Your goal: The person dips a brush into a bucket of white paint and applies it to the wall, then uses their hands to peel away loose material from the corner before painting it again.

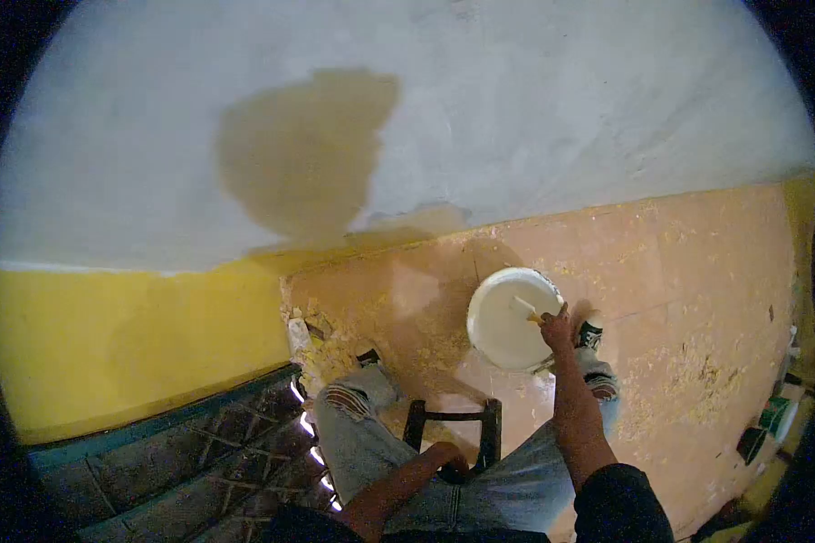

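Note:
My right hand (pixel 557 330) is closed around the handle of a paintbrush (pixel 535 316), over the near right side of a round white bucket (pixel 474 339). The brush head points down into the whitish liquid, which looks like paint. My left hand (pixel 450 458) is low between my thighs, fingers curled, close to a dark stool frame (pixel 491 433). What those fingers close on, if anything, is hidden. My legs in ripped jeans (pixel 507 475) straddle the frame, and the bucket stands on the floor between it and the wall.
A wall (pixel 534 118), pale above and yellow lower left, rises ahead. The tan floor (pixel 670 344) carries flakes and crumbs, with debris (pixel 312 335) by the wall corner. A dark latticed panel (pixel 172 452) lies left. A green container (pixel 775 416) stands far right.

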Available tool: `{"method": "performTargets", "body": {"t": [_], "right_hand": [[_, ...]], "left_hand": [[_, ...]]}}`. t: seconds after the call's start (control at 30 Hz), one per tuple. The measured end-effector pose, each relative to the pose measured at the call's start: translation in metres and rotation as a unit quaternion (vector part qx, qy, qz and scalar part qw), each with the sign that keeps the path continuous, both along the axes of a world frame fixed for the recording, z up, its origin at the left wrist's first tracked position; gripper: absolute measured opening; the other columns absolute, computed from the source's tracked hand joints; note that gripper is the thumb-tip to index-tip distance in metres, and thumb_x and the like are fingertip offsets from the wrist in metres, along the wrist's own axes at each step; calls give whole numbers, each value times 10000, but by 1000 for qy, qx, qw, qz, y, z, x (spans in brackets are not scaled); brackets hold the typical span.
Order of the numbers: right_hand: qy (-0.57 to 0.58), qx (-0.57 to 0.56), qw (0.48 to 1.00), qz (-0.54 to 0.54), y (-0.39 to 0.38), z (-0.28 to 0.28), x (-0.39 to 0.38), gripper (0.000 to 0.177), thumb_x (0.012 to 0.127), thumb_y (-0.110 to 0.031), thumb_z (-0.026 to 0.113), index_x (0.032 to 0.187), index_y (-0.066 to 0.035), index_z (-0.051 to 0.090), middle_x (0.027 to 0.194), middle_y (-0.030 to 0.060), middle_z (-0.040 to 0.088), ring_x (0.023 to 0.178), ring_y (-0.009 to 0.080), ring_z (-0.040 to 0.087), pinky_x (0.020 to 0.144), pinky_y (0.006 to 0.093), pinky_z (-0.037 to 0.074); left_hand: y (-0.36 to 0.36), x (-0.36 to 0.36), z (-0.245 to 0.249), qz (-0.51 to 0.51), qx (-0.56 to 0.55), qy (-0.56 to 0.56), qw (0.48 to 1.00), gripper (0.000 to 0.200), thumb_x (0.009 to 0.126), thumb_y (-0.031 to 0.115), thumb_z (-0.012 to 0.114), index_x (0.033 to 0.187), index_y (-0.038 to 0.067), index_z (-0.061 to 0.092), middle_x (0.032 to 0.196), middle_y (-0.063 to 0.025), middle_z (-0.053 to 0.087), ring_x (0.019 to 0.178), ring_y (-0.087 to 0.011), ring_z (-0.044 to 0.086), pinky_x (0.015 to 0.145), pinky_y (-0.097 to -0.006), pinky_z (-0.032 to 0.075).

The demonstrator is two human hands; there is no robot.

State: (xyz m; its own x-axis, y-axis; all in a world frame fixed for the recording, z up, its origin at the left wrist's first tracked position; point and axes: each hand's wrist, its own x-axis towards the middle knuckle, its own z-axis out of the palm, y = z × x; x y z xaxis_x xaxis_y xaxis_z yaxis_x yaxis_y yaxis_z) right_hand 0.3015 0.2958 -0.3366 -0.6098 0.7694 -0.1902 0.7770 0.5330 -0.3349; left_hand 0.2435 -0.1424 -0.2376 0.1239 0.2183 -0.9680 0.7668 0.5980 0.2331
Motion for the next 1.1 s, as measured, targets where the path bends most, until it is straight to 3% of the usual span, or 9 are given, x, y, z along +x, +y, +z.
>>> {"method": "performTargets", "body": {"t": [0.13,0.3,0.37,0.47,0.53,0.63,0.83,0.97,1.1], "right_hand": [[-110,-99,987,56,-50,8,-27,248,842,-277,617,1042,-135,661,1093,211,620,1068,498,522,1029,588,317],[-59,-51,973,215,-62,6,-30,226,878,-280,596,1043,-142,664,938,120,667,860,393,633,1051,553,314],[-42,-54,974,217,-72,1,-30,228,876,-285,602,1033,-133,666,946,115,663,866,399,626,1046,528,329],[-38,-136,979,144,-77,33,-49,255,863,-306,623,1020,-110,667,984,128,652,891,407,615,1013,491,375],[-17,-211,950,230,-51,-16,-36,321,814,-320,680,1028,-82,657,1067,220,624,977,401,602,895,477,469],[93,-272,950,124,-64,23,-49,330,799,-340,694,1022,-98,666,1111,255,603,1004,391,601,876,454,485],[27,-238,961,137,-72,31,-57,586,806,-336,702,1255,-20,497,1133,199,618,1063,363,593,886,414,485],[95,-303,948,-16,-83,25,-79,373,860,-339,628,1096,-50,620,1063,162,647,1019,360,592,919,447,457],[39,-235,964,122,-84,33,-124,351,875,-344,609,1052,-41,636,1080,154,650,1027,353,595,911,435,470]], "left_hand": [[8,-56,3,-72,-195,-355,911,475,860,421,607,1249,151,575,1239,-58,582,971,-311,621,809,-505,506],[21,-77,-76,353,-26,-325,877,502,887,401,571,1313,144,500,1170,-121,613,919,-277,630,760,-446,523],[44,-122,-84,386,171,-78,903,524,889,392,576,1306,90,475,1095,-144,631,912,-269,630,714,-427,521],[73,-162,-82,501,317,-27,805,473,886,358,585,1222,35,499,974,-144,645,876,-270,636,652,-426,512],[102,-178,-144,642,414,-220,606,469,877,293,597,1219,0,466,966,-172,634,871,-277,635,709,-425,518],[134,-233,30,585,121,-27,801,597,862,248,619,1344,9,360,1082,-216,610,937,-300,625,821,-417,503],[129,-234,-223,659,309,-6,686,744,850,232,633,1414,4,205,1170,-271,563,1041,-362,586,823,-442,511],[113,-254,-165,639,289,3,713,723,850,231,631,1395,-11,222,1196,-257,550,1038,-367,582,809,-446,507],[84,-271,-143,756,251,-126,592,615,845,239,632,1314,-17,328,1143,-255,568,1042,-353,578,833,-432,486]]}}
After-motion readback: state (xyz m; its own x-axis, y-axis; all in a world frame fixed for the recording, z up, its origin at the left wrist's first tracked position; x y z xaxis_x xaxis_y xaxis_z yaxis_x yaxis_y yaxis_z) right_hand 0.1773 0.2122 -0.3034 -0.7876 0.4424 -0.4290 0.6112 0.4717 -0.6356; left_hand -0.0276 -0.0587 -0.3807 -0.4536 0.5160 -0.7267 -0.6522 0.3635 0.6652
